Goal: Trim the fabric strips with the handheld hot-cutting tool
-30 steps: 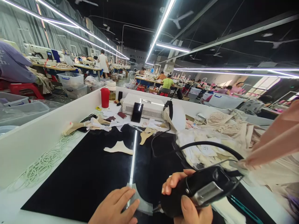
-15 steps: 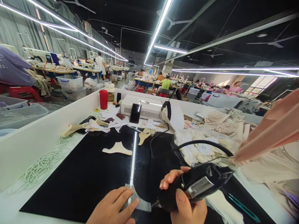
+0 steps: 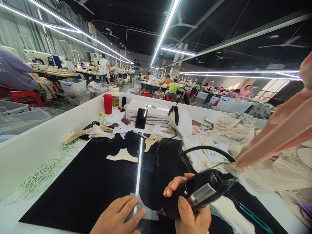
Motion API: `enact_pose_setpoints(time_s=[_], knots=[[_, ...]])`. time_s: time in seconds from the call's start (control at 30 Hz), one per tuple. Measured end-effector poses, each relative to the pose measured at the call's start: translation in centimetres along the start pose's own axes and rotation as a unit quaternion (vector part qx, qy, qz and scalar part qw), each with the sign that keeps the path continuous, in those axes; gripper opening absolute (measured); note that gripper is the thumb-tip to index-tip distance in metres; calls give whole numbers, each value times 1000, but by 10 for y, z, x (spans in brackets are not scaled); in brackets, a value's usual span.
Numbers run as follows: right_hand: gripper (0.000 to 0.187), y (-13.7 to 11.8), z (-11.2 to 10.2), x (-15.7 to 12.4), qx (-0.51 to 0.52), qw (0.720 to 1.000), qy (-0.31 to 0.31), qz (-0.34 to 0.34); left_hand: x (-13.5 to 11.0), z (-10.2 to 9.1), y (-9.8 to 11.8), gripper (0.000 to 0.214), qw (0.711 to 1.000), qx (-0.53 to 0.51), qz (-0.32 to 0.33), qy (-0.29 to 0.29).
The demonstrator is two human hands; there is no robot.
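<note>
My right hand (image 3: 186, 208) is closed around a black corded handheld tool (image 3: 195, 195) with a silver plate on its side. Its narrow metal tip points left, at the right end of a curved, translucent grey piece (image 3: 148, 213). On that piece, near the front of the black board (image 3: 80, 182), my left hand (image 3: 119, 214) lies with fingers stretched out, pressing it down. A thick black cable and a pink cloth strip (image 3: 273, 133) run up from the tool's rear. Farther back on the board lies a cream curved cut piece (image 3: 122, 155).
A white vented box (image 3: 146, 112) with a phone (image 3: 141, 118) leaning on it stands behind the board. Pale cord (image 3: 41, 174) lies along the left wall. Bagged cream pieces (image 3: 207, 151) and teal tweezers (image 3: 253, 216) are on the right. A red cup (image 3: 108, 104) stands at the back.
The tool in my right hand has shifted slightly left, and its tip has moved a little toward the translucent piece. The pink strip has swung left. My left hand stays put.
</note>
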State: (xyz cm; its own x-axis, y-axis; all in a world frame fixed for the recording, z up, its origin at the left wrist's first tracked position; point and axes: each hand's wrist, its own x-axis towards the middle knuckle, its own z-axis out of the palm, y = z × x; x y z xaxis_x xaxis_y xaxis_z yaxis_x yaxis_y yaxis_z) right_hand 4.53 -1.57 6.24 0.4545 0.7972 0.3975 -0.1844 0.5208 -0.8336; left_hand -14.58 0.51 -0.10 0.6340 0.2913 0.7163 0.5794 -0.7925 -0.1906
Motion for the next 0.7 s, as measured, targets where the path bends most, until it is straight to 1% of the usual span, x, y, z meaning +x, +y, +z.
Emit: enact_pose_setpoints(time_s=[0.13, 0.23, 0.3, 0.4, 0.47, 0.6, 0.7], knots=[[36, -1, -2, 2, -7, 1000, 1, 4, -3, -1, 0, 44, 1000, 5, 1, -7], [36, -1, -1, 3, -2, 1000, 2, -1, -2, -1, 4, 46, 1000, 7, 2, -5], [36, 0, -1, 3, 2, 1000, 3, -5, 1, 4, 10, 46, 1000, -4, 3, 3], [37, 1, -1, 2, 3, 1000, 4, -5, 7, 16, 21, 41, 999, -31, -13, 43], [37, 2, -1, 2, 0, 1000, 3, 0, 11, 23, 26, 40, 997, -37, -21, 58], [38, 3, -3, 3, -7, 1000, 5, 5, 14, 28, 28, 41, 999, -41, -7, 30], [35, 5, -9, 8, -13, 1000, -1, -14, 12, 28, 26, 42, 999, -42, 0, 30]])
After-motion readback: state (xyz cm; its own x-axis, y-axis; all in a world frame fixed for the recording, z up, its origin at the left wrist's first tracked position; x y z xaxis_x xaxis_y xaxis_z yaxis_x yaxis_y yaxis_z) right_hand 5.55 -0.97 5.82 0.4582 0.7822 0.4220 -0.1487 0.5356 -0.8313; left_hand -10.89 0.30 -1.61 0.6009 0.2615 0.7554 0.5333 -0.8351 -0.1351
